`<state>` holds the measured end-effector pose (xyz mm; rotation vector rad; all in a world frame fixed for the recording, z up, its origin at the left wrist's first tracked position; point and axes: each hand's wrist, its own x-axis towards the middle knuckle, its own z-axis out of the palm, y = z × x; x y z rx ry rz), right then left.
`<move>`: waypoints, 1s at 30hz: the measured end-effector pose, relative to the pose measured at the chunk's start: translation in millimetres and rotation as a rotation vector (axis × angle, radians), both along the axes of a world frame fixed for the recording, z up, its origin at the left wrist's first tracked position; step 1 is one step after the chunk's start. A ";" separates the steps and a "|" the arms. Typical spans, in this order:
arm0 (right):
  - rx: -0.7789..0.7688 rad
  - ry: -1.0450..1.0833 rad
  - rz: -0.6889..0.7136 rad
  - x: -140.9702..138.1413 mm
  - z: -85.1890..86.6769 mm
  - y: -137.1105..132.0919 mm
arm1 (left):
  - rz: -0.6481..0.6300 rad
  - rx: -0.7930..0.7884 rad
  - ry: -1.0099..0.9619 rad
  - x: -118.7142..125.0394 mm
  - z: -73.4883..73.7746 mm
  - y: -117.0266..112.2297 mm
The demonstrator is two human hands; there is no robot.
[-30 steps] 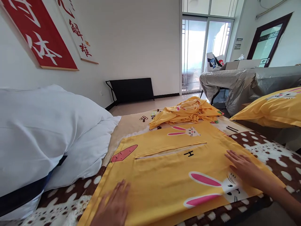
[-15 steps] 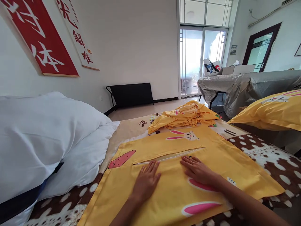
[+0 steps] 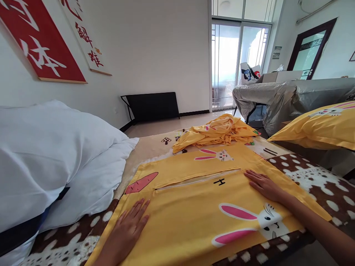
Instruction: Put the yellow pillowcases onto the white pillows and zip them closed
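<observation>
A yellow pillowcase (image 3: 177,214) printed with rabbits and a carrot lies spread flat in front of me. A long slit with a pale zipper edge (image 3: 198,180) runs across its upper part, gaping slightly. My left hand (image 3: 129,229) rests palm down near the pillowcase's left side, fingers stretched out and holding nothing. On the right, my right hand (image 3: 263,184) presses flat on the cloth just past the slit's right end, its fingers extended. Behind the pillowcase sits a crumpled heap of yellow printed fabric (image 3: 219,131).
White pillows (image 3: 55,147) are piled at the left. Under the pillowcase is a brown and beige patterned blanket (image 3: 313,181). A yellow rabbit-print pillow (image 3: 318,125) stands at the right, with a plastic-covered table (image 3: 291,96) behind it. A black folded frame (image 3: 152,106) leans on the wall.
My hands have slid apart over the cloth, the left toward the left and nearer me, the right toward the right. The rabbit print and black letter between them are now uncovered.
</observation>
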<state>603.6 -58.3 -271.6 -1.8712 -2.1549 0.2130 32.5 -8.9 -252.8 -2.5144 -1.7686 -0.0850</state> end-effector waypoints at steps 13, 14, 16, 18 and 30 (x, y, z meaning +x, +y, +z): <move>0.020 -0.016 -0.072 1.4 0.2 -4.8 | 0.025 0.030 -0.013 -22.1 -6.6 -6.7; 0.019 -0.018 -0.073 0.9 0.5 -4.9 | 0.021 0.034 -0.014 -21.3 -6.4 -6.7; 0.025 -0.020 -0.077 0.2 0.7 -5.2 | 0.018 0.035 -0.016 -19.5 -5.3 -7.5; 0.036 -0.020 -0.078 0.3 1.0 -5.8 | 0.031 0.019 -0.006 -17.7 -2.9 -9.1; 0.055 -0.083 0.172 -115.6 41.6 30.8 | -0.053 -0.047 0.130 113.8 70.0 3.1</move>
